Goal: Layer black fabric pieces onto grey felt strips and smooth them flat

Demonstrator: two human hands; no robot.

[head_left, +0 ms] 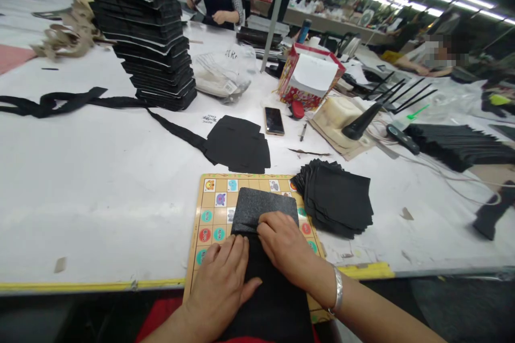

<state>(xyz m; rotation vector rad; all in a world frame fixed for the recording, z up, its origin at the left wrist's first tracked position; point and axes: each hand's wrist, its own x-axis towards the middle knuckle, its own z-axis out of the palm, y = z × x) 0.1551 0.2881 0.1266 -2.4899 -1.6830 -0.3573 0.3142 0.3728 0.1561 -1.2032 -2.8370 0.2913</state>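
Note:
A dark grey fabric piece (263, 207) lies on a patterned game board (213, 209) at the table's near edge. My left hand (221, 281) rests flat on the black fabric, fingers together and stretched forward. My right hand (284, 246) presses down on the fold line, fingers curled at the tips, a silver bracelet on its wrist. A fanned stack of black fabric squares (336, 198) sits just right of the board.
A tall pile of black pieces (148, 27) stands at the back left, a black strap (80, 102) trailing from a flat pile of black fabric pieces (237, 144). A phone (274, 120), a colourful box (309, 75) and a black tool (360, 123) lie beyond. Other people work at the far side.

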